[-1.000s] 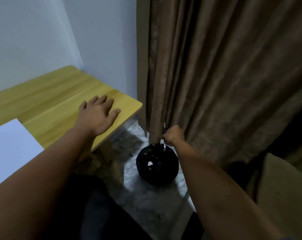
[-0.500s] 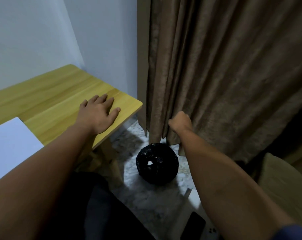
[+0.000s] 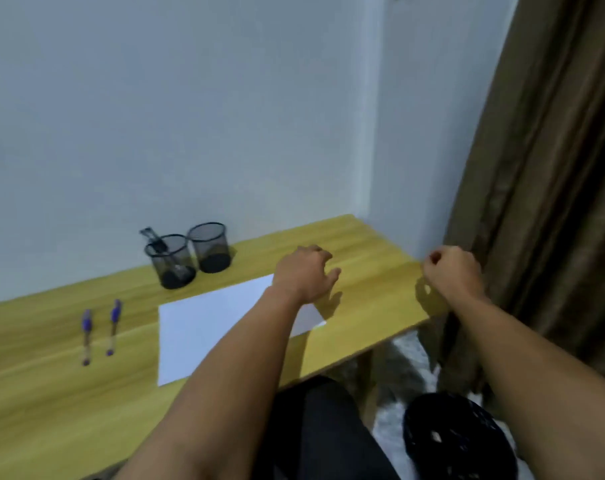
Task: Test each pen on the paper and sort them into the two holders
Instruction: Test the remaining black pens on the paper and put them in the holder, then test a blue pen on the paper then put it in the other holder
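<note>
Head view: we look down on a light wooden desk (image 3: 363,251) set against a pale wall.
Pens: two purple-capped pens (image 3: 98,331) lie side by side on the desk's left, well apart from both our hands.
Paper: our white sheet of paper (image 3: 204,327) lies flat mid-desk, our left forearm crossing it.
Holders: two black wire-mesh cup holders (image 3: 188,258) stand touching near the wall; the left one has a dark pen or clip in it, the right looks empty.
Risk: reaching left across the sheet, we judge our forearm could drag or crease it, or knock a round pen rolling.
Left hand (image 3: 306,273): fingers loosely spread, relaxed, holding nothing, hovering over the desk beyond the sheet.
Right hand (image 3: 453,271): fingers curled into a loose fist at the desk's right edge, beside a brown curtain (image 3: 550,174); nothing visible in it.
</note>
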A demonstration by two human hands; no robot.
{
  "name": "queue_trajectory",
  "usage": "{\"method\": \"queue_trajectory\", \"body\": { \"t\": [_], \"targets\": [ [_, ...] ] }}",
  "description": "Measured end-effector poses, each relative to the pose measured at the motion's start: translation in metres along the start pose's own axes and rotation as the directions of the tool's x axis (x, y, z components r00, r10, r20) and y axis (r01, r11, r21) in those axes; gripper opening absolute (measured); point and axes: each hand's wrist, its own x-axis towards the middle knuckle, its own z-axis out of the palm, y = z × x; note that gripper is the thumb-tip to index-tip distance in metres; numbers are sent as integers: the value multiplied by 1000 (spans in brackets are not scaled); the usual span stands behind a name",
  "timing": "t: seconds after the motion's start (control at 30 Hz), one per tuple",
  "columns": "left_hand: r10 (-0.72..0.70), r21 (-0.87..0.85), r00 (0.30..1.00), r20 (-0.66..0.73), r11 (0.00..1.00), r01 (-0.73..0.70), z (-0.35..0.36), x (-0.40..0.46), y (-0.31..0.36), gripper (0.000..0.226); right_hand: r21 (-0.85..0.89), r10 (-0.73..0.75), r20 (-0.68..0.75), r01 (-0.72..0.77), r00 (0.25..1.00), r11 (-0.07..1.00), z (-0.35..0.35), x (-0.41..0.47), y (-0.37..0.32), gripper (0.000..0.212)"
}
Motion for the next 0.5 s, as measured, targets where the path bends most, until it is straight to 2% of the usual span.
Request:
{"method": "queue_trajectory", "body": {
  "t": [0.1,0.23,0.3,0.37,0.5],
  "targets": [
    [-164,-19,984,-64,987,163,-31,-37,-66,48,42,-117,65,114,991,993,37,-21,-70,22],
    [-380,-58,906,-188,925,376,-58,-98,-158,31,150,-270,181,245,946,958,90,-65,-163,20],
    [-481,-65,851,-210,876,478,-63,-131,-197,27,207,-360,246,314,900,927,121,-88,-205,19],
    [-569,-72,792,-219,819,569,-63,-162,-234,32,258,-431,318,360,845,897,151,-110,-243,20],
    [-706,-93,667,-238,700,708,-53,-211,-292,36,306,-536,477,440,696,844,204,-155,-307,24]
  ]
}}
